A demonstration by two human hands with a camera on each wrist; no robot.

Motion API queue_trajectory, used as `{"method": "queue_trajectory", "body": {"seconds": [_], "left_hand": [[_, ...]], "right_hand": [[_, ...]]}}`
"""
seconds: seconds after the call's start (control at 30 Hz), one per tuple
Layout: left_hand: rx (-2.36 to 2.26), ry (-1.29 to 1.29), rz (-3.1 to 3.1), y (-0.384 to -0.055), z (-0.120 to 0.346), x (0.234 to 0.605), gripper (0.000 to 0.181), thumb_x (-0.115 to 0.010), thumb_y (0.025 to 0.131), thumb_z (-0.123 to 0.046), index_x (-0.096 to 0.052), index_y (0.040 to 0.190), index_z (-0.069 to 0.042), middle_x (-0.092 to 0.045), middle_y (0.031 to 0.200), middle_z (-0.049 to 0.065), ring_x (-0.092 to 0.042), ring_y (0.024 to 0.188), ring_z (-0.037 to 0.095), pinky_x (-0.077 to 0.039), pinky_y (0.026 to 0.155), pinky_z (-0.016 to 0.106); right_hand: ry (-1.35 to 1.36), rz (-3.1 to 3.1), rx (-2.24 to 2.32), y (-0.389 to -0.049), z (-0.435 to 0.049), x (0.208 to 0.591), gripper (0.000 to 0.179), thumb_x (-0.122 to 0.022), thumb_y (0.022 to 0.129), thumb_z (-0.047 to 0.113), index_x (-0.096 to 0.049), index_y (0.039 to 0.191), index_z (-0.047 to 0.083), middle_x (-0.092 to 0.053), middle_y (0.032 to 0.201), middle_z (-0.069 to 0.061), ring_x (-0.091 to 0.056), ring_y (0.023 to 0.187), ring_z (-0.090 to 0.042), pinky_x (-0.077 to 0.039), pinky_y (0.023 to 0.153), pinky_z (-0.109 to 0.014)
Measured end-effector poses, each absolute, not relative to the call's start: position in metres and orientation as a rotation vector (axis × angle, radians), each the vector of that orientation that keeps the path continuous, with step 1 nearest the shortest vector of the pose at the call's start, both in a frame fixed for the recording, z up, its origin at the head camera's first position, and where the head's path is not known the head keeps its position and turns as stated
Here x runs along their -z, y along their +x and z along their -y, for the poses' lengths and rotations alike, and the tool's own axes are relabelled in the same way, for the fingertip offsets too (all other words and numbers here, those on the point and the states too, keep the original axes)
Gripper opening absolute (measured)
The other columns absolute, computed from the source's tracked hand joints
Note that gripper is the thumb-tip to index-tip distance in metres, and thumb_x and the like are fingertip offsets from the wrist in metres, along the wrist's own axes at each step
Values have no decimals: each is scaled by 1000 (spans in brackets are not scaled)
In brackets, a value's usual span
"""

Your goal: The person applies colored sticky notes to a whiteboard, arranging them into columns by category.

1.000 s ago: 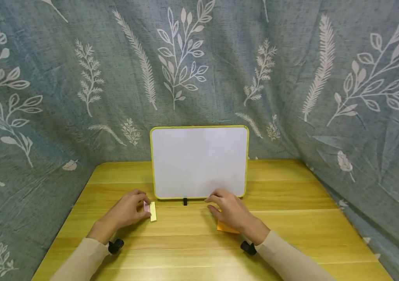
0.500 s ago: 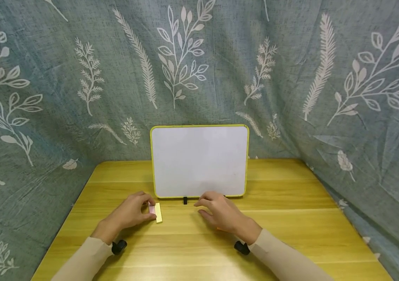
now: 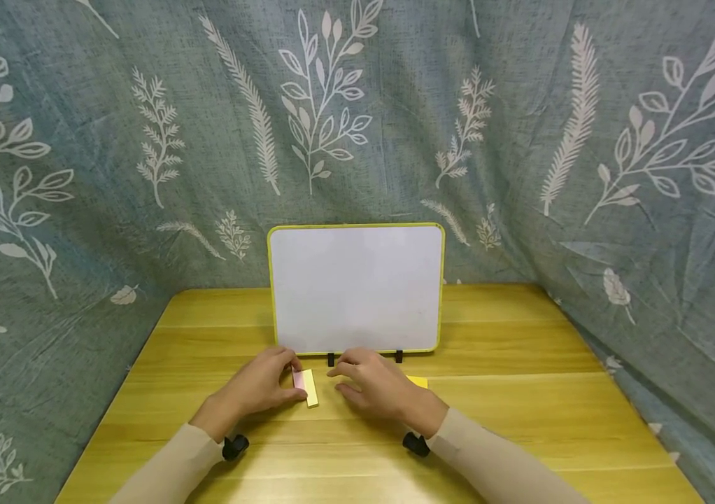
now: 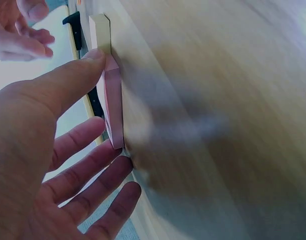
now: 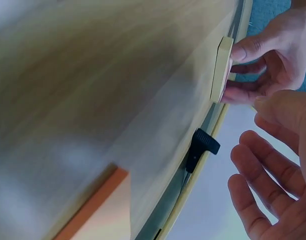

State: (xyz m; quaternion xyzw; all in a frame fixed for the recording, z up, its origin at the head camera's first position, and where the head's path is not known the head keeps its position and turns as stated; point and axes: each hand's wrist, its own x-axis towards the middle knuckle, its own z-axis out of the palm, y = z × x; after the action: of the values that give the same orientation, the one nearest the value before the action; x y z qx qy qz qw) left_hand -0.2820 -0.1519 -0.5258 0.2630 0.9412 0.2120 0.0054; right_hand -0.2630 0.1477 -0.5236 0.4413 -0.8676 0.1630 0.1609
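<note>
My left hand (image 3: 258, 387) pinches a pink sticky-note pad (image 3: 298, 379) between thumb and fingers, low over the table left of centre. A narrow pale yellow pad (image 3: 311, 389) lies against its right side; in the left wrist view the thumb tip sits where the two pads meet. Facing it from the right, my right hand (image 3: 375, 386) has loosely bent fingers with nothing between them. An orange-edged pad (image 5: 100, 202) lies near it in the right wrist view. Past the hand, a yellow piece (image 3: 418, 381) shows in the head view, partly hidden.
Behind both hands a whiteboard (image 3: 357, 287) with a yellow frame stands upright. Its black feet (image 3: 331, 360) project toward me. The wooden table (image 3: 508, 420) reaches back to a patterned blue-green curtain (image 3: 357, 105). A black wrist device (image 3: 235, 447) sits under my left wrist.
My left hand has slid right across the table, the pink and pale yellow pads moving with it. My right hand has shifted left, and the yellow piece has come into view beside it.
</note>
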Motion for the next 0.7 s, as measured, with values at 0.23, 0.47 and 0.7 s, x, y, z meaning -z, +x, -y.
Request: {"method": "queue_trajectory", "body": {"seconds": [0.23,0.47,0.7], "left_hand": [[-706,817,-2929,-281,153,526,53,-104,90,-41,-78,126,-12,-79,132,7,-75,126,29,-63,113,54],[-735,907,-2904,-284,162,526,61,-105,90,-36,-77,137,-10,-79,139,7,-75,132,31,-62,116,56],[-746,932,-2852,-287,162,525,59,-105,90,-37,-77,135,-14,-80,138,4,-75,132,31,-61,117,58]], "right_hand": [[1264,2568,-444,-265,-133,525,27,-85,110,24,-85,134,14,-81,130,-3,-79,119,-19,-68,104,-34],[1297,2627,-404,-271,-114,526,32,-81,113,32,-82,140,14,-80,142,-4,-77,132,-22,-64,117,-36],[1311,2680,-361,-276,-98,530,37,-80,113,35,-82,144,15,-78,148,-1,-73,140,-22,-59,125,-36]]}}
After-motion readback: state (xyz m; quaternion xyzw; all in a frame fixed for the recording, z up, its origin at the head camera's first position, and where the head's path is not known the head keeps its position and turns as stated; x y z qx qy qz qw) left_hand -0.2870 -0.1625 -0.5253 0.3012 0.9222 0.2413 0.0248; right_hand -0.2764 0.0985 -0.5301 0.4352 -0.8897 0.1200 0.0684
